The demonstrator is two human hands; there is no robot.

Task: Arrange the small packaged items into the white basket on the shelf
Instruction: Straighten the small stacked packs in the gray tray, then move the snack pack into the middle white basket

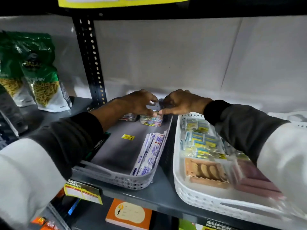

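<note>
Two hands meet at the far end of a grey basket (116, 177) on a shelf (159, 195): the left hand (137, 103) and right hand (181, 102) each pinch a clear box of coloured paper clips (151, 120) between fingertips. Beside it, the white basket (196, 199) holds small packaged items (197, 141), untouched.

An orange notebook (128, 214) on the lower shelf reads "YOU". The near shelf-edge tag (83, 190) shows "MARKET"; a dark sign (217, 226) at bottom right reads "SUPER MARKET". Print on the green pasta bags (41, 77), far left, is blurred.
</note>
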